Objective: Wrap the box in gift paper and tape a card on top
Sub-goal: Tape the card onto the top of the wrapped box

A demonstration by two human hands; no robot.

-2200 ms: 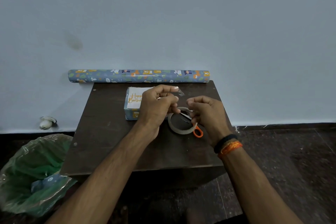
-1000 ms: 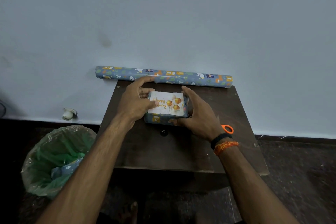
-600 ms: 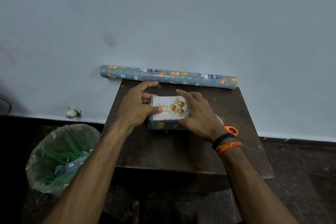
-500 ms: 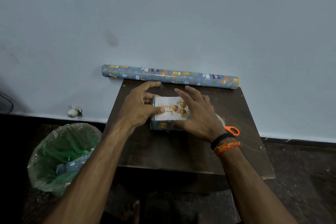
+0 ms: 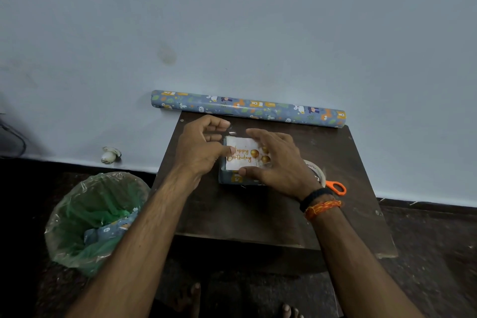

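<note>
The wrapped box (image 5: 238, 178) sits mid-table, covered in blue animal-print paper. A white "Happy Birthday" card (image 5: 241, 155) lies on its top. My left hand (image 5: 198, 148) is at the box's left end, thumb pressing the card's left edge and fingers loosely curled by the far left corner. A small clear tape piece (image 5: 232, 133) glints just below its index fingertip. My right hand (image 5: 277, 160) lies flat over the card's right half with fingers spread, thumb on the near edge.
A gift paper roll (image 5: 247, 108) lies along the wall at the back edge of the dark table (image 5: 232, 214). A tape roll (image 5: 317, 170) and orange-handled scissors (image 5: 336, 188) lie behind my right wrist. A green-lined bin (image 5: 95, 217) stands on the floor at left.
My hands left the tape roll and came onto the box, now at mid-table. My right hand slid from the box's right side onto the card and flattened.
</note>
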